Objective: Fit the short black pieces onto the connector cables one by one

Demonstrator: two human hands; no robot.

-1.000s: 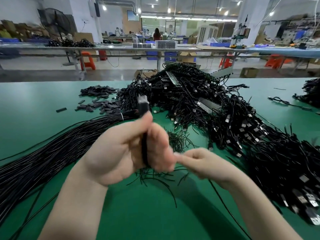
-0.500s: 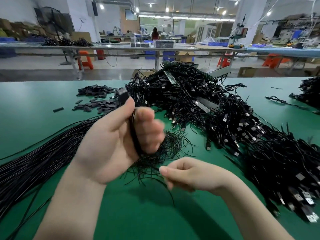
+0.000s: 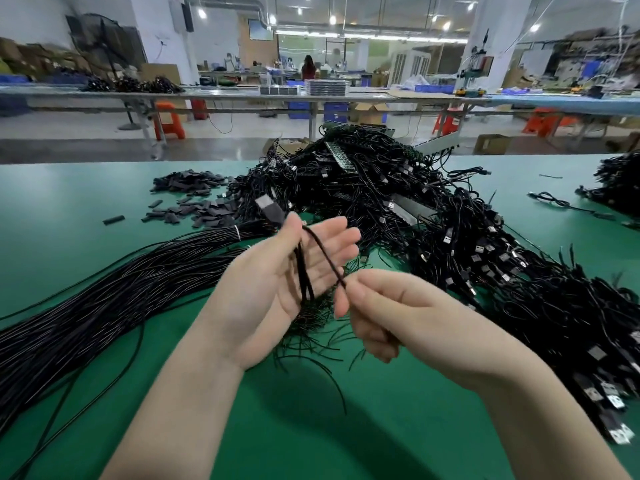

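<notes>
My left hand (image 3: 273, 289) is raised over the green table (image 3: 69, 202), palm up with the fingers spread. Its thumb pins a black connector cable (image 3: 301, 268) whose USB plug (image 3: 269, 210) sticks up past the thumb. A loop of that cable runs across the palm to my right hand (image 3: 377, 306), which pinches it between thumb and forefinger. A heap of short black pieces (image 3: 194, 206) lies at the back left of the table. Loose thin cable ends (image 3: 311, 334) lie under my hands.
A long bundle of black cables (image 3: 104, 296) stretches to the left edge. A big tangled pile of connector cables (image 3: 450, 244) fills the middle and right. Another black pile (image 3: 620, 185) sits far right. One stray black piece (image 3: 113, 220) lies alone at left.
My left hand has opened its fingers from a fist around the cable. My right hand has risen and taken hold of the cable loop near the left palm.
</notes>
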